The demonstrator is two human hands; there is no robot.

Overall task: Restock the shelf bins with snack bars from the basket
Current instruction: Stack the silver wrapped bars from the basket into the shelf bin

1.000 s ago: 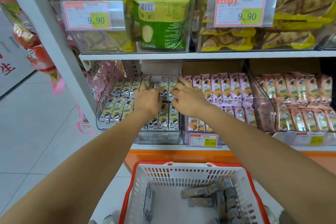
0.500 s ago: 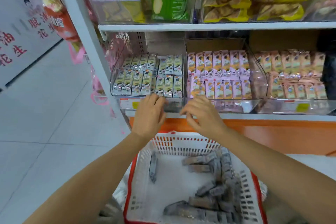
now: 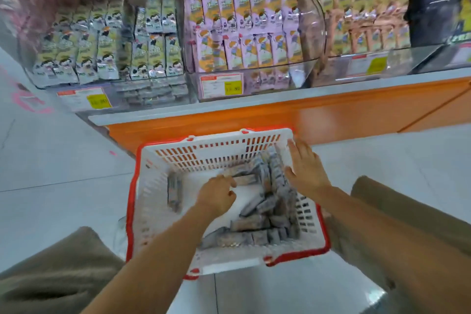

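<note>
Status: judged part-way. Found the left bin [image 3: 48, 88] packed with grey-white packs in rows, front to back, with little room left on top. Found the middle bin [image 3: 309, 23] stocked with pink packs and the right bin [image 3: 410, 62] with tan packs, both fairly full. Still counted many bars [image 3: 265, 208] loose in the basket [image 3: 132, 186], heaped toward its right and near sides, plus one lying apart at the left. Judged by colour to belong to the left bin. Placed the basket on the floor, just in front of the shelf [image 3: 229, 107], between the knees.

Hands: saw the left hand [image 3: 219, 195] down inside the basket, fingers curled onto a bar near the middle; could not tell, through blur, whether a bar was gripped. Saw the right hand [image 3: 305, 171] open and flat, fingers spread, over the heap by the right wall, holding nothing visible.

Writing: read a yellow patch on the middle tag [image 3: 221, 85] as a price ending ".80"; leading digits unclear. Noted a like figure on the left tag [image 3: 86, 99], blurred. Made out cartoon figures on the packs; could not read any brand text.
</note>
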